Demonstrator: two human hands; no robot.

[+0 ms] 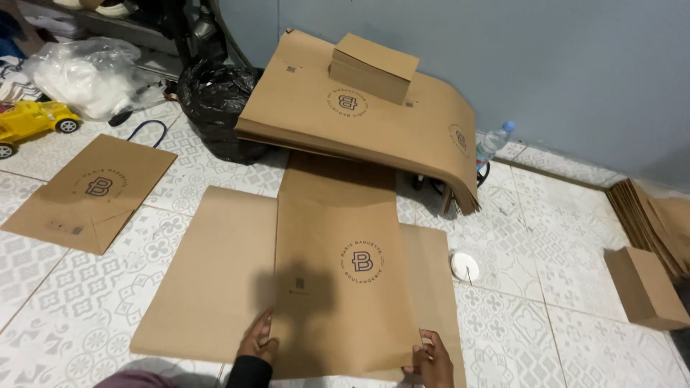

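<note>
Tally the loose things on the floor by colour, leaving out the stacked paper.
Brown flat paper bags: 2, one under the hands, one at left
Brown small folded pieces: 2
Yellow toy car: 1
Black plastic sack: 1
White round lid: 1
Clear bottle: 1
Total: 8

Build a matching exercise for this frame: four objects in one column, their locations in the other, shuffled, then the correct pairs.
Objects
1. yellow toy car
2. clear plastic water bottle with a blue cap
3. small white round lid
4. small stack of folded brown paper pieces

Locations
A. on top of the large pile of flat brown paper bags
B. at the far left edge of the tiled floor
C. by the blue-grey wall, behind the large pile
D. on a tile just right of the flat brown paper bag both hands touch

Pairs: 1-B, 2-C, 3-D, 4-A
</note>
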